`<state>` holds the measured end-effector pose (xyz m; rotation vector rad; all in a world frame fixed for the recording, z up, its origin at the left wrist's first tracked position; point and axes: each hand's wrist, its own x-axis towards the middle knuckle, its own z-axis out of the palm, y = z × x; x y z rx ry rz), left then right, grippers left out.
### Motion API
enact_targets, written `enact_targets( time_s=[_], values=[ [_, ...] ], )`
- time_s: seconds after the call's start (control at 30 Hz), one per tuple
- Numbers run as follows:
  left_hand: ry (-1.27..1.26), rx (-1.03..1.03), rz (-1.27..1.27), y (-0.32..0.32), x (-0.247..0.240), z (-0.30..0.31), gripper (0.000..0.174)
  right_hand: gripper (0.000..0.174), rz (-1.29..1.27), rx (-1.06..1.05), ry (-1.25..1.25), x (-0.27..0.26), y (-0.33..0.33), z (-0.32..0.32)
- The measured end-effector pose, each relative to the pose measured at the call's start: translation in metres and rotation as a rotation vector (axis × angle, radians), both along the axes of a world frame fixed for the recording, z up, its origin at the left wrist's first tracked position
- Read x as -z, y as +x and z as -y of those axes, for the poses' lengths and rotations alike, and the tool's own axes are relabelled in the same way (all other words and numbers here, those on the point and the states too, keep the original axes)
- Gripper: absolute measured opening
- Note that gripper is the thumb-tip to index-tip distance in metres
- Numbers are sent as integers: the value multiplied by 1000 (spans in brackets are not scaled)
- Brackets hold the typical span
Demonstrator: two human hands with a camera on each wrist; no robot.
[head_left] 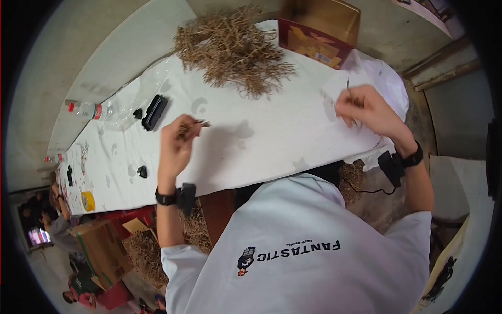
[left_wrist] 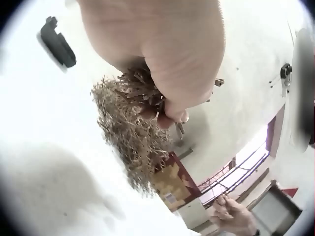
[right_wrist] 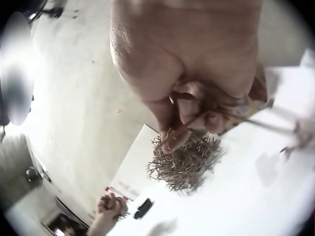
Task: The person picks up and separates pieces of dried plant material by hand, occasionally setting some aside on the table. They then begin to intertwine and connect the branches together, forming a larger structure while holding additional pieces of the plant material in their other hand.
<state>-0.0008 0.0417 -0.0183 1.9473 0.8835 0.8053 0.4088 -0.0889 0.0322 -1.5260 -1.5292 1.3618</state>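
Note:
My left hand (head_left: 177,145) is raised over the near side of the white-covered table (head_left: 282,136). It grips a small bunch of dry brown twigs (left_wrist: 139,91), whose cut ends poke out beside the thumb in the left wrist view. On the right, my right hand (head_left: 372,111) hovers above the cloth, slightly blurred, and pinches a thin branching twig (right_wrist: 266,125) between thumb and curled fingers. Beyond both hands, toward the table's far side, lies a loose tangled heap of the same dry twigs (head_left: 230,52).
An open red and gold carton (head_left: 314,47) stands behind the heap. To the left are a black case (head_left: 155,112), a plastic bottle (head_left: 85,110) and a yellow tape roll (head_left: 87,201). More twigs (head_left: 146,256) sit below the table edge near a cardboard box (head_left: 102,251). Other people are at far left.

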Motion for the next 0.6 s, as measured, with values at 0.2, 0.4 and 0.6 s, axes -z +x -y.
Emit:
enact_targets(
  time_s=[0.2, 0.4, 0.6],
  values=[
    [-81, 12, 116, 29, -1, 28, 17, 17, -558, 311, 1, 10, -17, -18],
    [-131, 132, 40, 49, 13, 43, 15, 24, -644, 382, -57, 11, -20, -17],
    [-237, 206, 23, 72, 12, 55, 25, 34, -808, 434, -49, 12, -26, -9]
  ],
)
